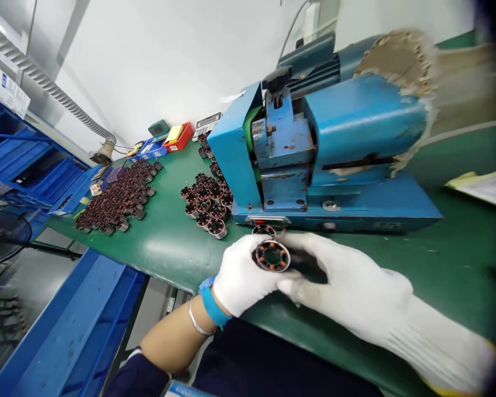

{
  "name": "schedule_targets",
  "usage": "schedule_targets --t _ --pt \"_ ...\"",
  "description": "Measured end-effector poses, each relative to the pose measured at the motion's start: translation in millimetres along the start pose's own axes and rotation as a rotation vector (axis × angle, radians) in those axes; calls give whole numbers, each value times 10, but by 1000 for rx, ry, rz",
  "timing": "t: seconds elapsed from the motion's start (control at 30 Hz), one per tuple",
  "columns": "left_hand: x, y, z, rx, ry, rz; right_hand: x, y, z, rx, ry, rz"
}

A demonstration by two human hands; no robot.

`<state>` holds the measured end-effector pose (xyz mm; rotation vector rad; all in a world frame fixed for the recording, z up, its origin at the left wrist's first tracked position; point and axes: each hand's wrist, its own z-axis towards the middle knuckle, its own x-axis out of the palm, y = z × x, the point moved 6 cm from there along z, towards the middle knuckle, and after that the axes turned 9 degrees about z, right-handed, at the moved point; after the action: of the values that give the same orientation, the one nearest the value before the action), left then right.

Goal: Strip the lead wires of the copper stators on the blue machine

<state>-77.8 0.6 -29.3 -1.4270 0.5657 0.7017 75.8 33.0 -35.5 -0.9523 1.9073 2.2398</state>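
Note:
My left hand [243, 275], in a white glove, is shut around a copper-wound motor stator [271, 256], whose round end faces me. My right hand [343, 281], also gloved, closes on a dark, blurred object [308, 266] that touches the stator's right side. Just beyond my hands, another stator [263, 230] stands on the green workbench [169, 242] in front of a blue machine [314, 149]. Several stators stand in a cluster [206, 204] to the left of the machine. A larger mass of them [118, 196] lies farther left.
A roll of brown material [399, 69] sits on the machine's far end. A calculator [209, 124] and a red tray [178, 136] stand at the bench's far end. Blue shelving [33, 160] and a blue rack [78, 331] lie left of the bench. Papers [483, 187] lie at right.

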Motion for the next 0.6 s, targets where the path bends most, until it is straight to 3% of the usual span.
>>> schedule_targets --t 0.1,0.23,0.37,0.6 --pt "58 -359 213 160 -63 -67 -144 -50 20 -57 -255 327" --pt "130 -686 479 255 -75 -95 -399 -152 78 -55 -450 577" --pt "176 -868 694 269 -92 -35 -580 -214 184 -4 -526 702" --pt "169 -1000 834 249 -180 28 -711 -121 270 -124 -617 815"
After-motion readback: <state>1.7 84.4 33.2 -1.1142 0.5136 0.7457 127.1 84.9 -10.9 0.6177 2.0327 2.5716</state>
